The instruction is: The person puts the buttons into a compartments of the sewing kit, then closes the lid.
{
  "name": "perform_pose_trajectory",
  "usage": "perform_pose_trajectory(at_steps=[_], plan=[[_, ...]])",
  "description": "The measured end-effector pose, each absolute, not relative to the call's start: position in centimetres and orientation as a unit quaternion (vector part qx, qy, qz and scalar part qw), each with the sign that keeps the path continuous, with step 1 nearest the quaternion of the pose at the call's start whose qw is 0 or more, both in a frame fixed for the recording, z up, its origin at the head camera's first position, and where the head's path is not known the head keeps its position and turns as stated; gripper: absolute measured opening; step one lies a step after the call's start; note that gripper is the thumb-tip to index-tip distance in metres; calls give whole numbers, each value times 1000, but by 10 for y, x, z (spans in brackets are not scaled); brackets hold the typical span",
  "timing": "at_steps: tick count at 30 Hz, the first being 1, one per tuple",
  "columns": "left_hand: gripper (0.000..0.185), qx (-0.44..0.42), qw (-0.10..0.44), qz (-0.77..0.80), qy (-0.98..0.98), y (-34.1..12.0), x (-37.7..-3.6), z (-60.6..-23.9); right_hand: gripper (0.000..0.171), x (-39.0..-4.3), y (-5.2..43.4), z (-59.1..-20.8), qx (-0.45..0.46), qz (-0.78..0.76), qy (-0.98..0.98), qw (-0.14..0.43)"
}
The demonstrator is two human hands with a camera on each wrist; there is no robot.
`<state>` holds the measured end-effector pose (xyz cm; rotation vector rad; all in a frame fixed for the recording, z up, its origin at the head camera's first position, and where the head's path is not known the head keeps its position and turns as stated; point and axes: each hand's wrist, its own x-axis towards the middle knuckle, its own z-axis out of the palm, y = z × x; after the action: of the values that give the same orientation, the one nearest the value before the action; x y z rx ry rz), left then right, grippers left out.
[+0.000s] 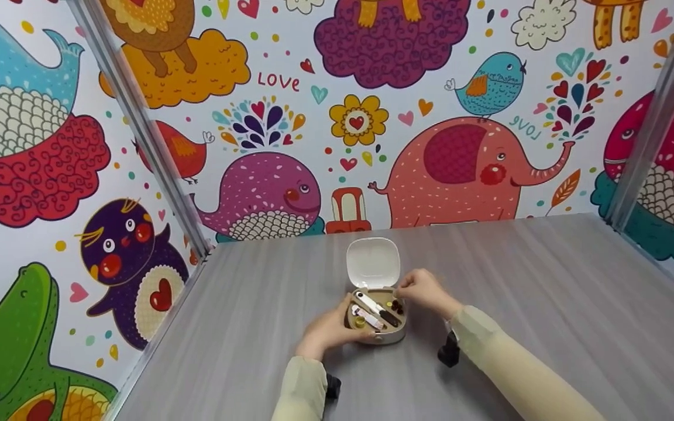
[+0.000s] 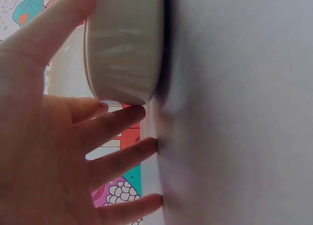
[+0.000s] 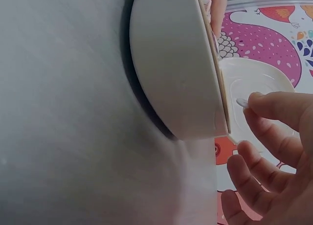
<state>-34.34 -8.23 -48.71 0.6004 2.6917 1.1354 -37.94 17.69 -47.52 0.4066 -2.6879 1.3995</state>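
A small white box with rounded corners stands on the table, its lid raised at the back. My left hand holds the box at its left side, thumb at the front and index finger farther back; the other fingers spread beside it. Above the back right corner, my right hand pinches a small, pale, shiny piece between thumb and index finger. Inside the box lie a long white-and-black tool, a pinkish-white item, a gold round piece and small dark round pieces.
The grey wood-grain table extends around the box. Behind it stands a wall printed with cartoon animals, with metal posts at the corners. Each wrist wears a small black device.
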Motion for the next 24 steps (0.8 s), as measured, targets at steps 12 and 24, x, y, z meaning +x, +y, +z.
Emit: perform_pose_trajectory(at_steps=[12, 24], plan=[[112, 202, 78, 376, 901, -82, -343, -485, 14, -381, 175, -481, 125, 476, -869, 42], [113, 199, 77, 373, 903, -81, -343, -485, 13, -384, 173, -489, 141, 510, -848, 26]])
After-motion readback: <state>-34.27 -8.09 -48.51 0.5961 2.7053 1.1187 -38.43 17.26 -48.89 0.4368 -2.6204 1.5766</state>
